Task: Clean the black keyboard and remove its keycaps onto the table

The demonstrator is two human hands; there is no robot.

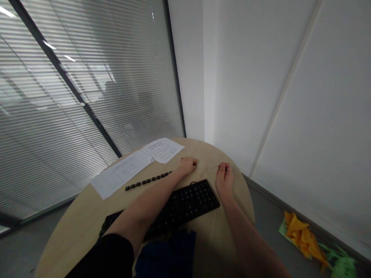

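My left hand (188, 165) is closed just above the table beyond the keyboard, its fingers pinching a small black keycap (195, 165). To its right, my right hand (224, 179) is closed on a thin metal wire tool (215, 167) whose tip points left, apart from the keycap. The black keyboard (191, 202) lies at a slant below both hands, partly covered by my left forearm. A row of several black keycaps (148, 180) runs along the table left of my left hand, its right end meeting the forearm in view.
Two printed paper sheets (121, 173) lie at the left back of the round wooden table (232, 235). Dark blue cloth (166, 256) shows at the near edge. A blind-covered glass partition (130, 77) and white wall (261, 77) stand behind. Orange cloth-like material (301, 233) lies on the floor.
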